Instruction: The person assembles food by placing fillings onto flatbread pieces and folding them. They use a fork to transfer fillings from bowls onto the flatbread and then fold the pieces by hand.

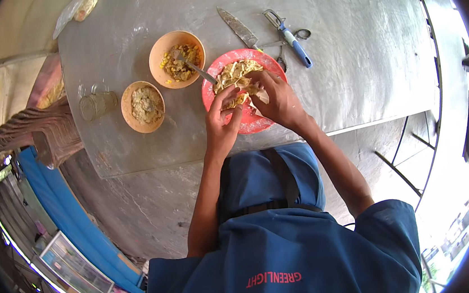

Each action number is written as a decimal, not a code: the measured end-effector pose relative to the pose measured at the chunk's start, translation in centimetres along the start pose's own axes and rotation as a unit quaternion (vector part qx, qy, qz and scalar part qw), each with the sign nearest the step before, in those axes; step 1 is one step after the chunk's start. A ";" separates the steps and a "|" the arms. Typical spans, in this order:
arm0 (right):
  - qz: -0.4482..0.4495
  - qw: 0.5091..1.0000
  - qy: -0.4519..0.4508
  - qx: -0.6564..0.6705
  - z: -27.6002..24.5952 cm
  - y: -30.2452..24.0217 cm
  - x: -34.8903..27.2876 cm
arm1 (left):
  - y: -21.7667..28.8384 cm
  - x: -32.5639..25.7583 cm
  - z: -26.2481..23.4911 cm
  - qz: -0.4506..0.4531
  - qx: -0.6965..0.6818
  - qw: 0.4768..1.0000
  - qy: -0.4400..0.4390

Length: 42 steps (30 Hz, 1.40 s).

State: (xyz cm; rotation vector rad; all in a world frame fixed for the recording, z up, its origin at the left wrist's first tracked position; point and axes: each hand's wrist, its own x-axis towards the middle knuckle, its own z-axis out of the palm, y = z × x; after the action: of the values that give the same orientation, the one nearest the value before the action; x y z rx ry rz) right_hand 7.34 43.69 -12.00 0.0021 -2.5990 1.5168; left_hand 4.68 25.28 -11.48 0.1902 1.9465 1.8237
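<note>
A red plate (254,125) dusted with white flour stands near the table's front edge, with a heap of pale folded dough pieces (237,71) on its far side. Over the plate, my left hand (222,121) and my right hand (280,99) pinch a small dough wrapper (243,99) with yellow bits of filling between their fingertips. Part of the wrapper is hidden by my fingers. Left of the plate, a spoon (200,73) leans out of a tan bowl (157,70) of yellow and brown chopped filling, its handle reaching the plate's rim.
A second tan bowl (125,107) holds a pale, lumpy mixture, with a clear glass mug (98,105) beside it. Beyond the plate lie a knife (238,27), a blue-handled peeler (296,47) and scissors (303,34). Stacked brown chairs (47,133) stand at the left.
</note>
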 end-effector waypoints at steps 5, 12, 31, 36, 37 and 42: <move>-0.073 0.994 -0.016 -0.078 0.0 1.3 4.7 | 0.5 -1.3 -1.1 -0.008 0.008 0.998 0.060; -0.129 0.977 -0.085 -0.148 1.0 2.7 9.3 | -0.9 -4.8 -2.7 -0.020 -0.001 0.984 0.174; -0.123 0.983 -0.063 -0.119 -0.5 2.2 8.5 | -1.3 -8.1 -3.4 -0.044 -0.020 0.975 0.215; -0.053 0.994 -0.007 -0.095 -1.7 2.1 5.5 | -1.6 -8.5 -3.4 -0.051 -0.015 0.979 0.195; -0.025 0.993 -0.035 -0.107 -2.0 1.9 4.3 | -1.5 -8.6 -3.6 -0.053 -0.009 0.980 0.191; -0.027 0.975 -0.113 -0.187 -2.2 0.4 -3.5 | -0.6 -8.2 -3.7 -0.047 -0.017 0.983 0.177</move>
State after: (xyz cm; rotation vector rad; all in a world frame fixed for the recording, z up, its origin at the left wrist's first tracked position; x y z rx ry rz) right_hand 11.05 45.55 -11.67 0.2175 -2.9968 1.0422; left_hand 10.54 18.55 -10.05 -0.2514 2.1130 1.9286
